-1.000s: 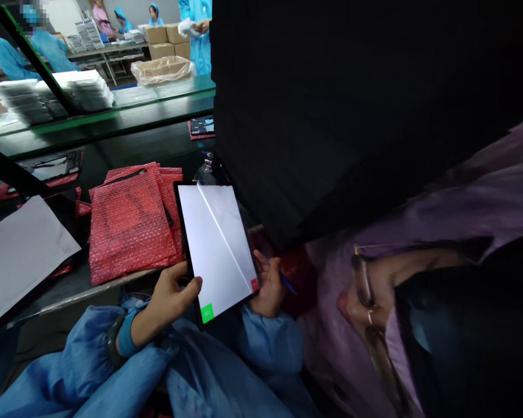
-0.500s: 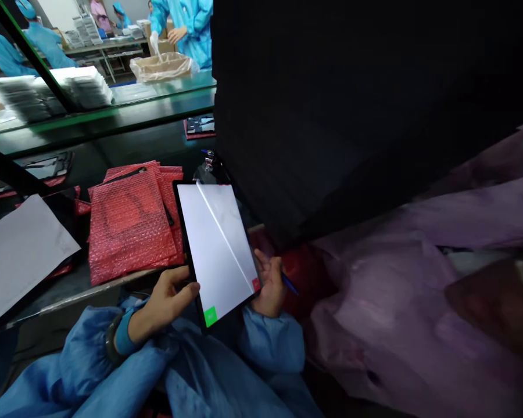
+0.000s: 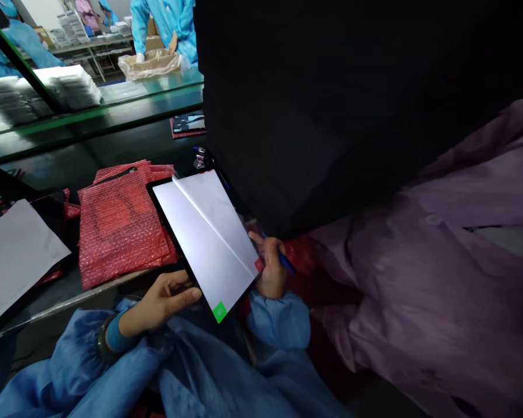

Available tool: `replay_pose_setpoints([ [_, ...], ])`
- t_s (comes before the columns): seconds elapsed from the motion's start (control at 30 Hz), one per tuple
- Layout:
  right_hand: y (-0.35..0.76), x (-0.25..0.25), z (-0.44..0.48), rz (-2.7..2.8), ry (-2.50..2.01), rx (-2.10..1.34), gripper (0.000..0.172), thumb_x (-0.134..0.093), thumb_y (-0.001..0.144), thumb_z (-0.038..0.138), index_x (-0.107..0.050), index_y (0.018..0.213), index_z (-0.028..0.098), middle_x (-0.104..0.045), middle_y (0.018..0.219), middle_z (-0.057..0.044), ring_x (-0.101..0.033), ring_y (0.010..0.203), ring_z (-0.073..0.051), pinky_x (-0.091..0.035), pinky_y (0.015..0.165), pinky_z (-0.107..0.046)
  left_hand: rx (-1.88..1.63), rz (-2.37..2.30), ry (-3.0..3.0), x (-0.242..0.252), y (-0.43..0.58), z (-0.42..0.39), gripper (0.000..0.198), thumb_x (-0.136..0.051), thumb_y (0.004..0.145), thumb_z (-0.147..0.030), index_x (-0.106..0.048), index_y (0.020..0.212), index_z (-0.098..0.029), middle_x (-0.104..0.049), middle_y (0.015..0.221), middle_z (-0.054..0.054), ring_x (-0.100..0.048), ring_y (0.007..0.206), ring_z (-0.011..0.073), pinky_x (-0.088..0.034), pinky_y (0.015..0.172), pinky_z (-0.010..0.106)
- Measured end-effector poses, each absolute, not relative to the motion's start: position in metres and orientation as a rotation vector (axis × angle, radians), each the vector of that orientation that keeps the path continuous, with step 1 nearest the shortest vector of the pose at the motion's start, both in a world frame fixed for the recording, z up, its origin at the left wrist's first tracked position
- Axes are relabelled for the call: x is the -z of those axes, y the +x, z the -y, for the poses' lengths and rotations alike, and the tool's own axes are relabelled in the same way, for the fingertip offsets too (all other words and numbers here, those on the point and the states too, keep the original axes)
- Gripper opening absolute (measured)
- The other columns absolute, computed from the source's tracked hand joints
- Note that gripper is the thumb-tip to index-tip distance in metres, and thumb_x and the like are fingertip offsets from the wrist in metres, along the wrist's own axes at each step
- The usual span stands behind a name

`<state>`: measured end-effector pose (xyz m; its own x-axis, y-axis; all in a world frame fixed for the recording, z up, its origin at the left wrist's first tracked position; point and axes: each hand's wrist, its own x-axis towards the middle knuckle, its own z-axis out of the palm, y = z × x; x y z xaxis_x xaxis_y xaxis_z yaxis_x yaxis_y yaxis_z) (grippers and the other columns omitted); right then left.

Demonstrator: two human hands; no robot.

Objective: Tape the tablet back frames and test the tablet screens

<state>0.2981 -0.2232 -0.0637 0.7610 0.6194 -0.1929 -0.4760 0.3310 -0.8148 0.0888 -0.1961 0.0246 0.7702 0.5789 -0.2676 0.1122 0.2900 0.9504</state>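
The person's left hand [image 3: 159,303] grips the near left edge of a black-framed tablet [image 3: 204,238], held over their blue smock [image 3: 157,371] just off the bench edge [image 3: 82,296], while the right hand [image 3: 270,267] curls around a blue pen [image 3: 285,262] beside the tablet's right edge. The pale screen shows a green square [image 3: 219,312] and a red square [image 3: 258,265], their markings too small to read. Left of the tablet lie red bubble-wrap bags [image 3: 122,226] and a white sheet [image 3: 15,249], with a mauve coat [image 3: 418,290] close on the right.
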Motion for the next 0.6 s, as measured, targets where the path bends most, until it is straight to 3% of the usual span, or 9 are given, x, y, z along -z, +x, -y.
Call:
replay_pose_setpoints([
  [0.23,0.306,0.065,0.249,0.395,-1.069,-0.533,0.023,-0.058,0.085,0.045,-0.054,0.082,0.023,-0.073,0.099,-0.003,-0.064,0.104,-0.018,-0.042,0.098,-0.039,-0.372,-0.742,1.155,-0.011,0.099,0.198,0.032,-0.066,0.081,-0.039,-0.068,0.099,-0.013,-0.070,0.076,0.004,-0.061,0.064,0.0139,-0.046,0.060,0.023],
  [0.37,0.305,0.063,0.266,0.608,-1.108,-0.487,0.017,-0.061,0.085,0.037,-0.058,0.079,0.021,-0.069,0.111,-0.006,-0.063,0.107,-0.021,-0.046,0.097,-0.042,-0.395,-0.732,1.214,-0.015,0.107,0.197,0.027,-0.065,0.082,-0.035,-0.069,0.100,-0.015,-0.071,0.077,0.003,-0.061,0.067,0.0129,-0.045,0.060,0.020],
  [0.5,0.300,0.058,0.280,1.014,-1.144,-0.389,0.003,-0.057,0.088,0.024,-0.060,0.088,0.024,-0.067,0.115,-0.005,-0.054,0.121,-0.023,-0.048,0.096,-0.044,-0.436,-0.748,1.276,-0.018,0.114,0.197,0.017,-0.065,0.082,-0.031,-0.071,0.091,-0.017,-0.070,0.071,-0.001,-0.058,0.060,0.0095,-0.048,0.066,0.020],
  [0.6,0.295,0.058,0.285,1.226,-1.142,-0.265,0.007,-0.061,0.085,0.019,-0.061,0.089,0.026,-0.068,0.114,-0.002,-0.054,0.121,-0.022,-0.042,0.104,-0.047,-0.447,-0.750,1.285,-0.016,0.115,0.197,0.019,-0.065,0.083,-0.031,-0.071,0.094,-0.017,-0.073,0.082,0.001,-0.063,0.070,0.0128,-0.050,0.071,0.021],
])
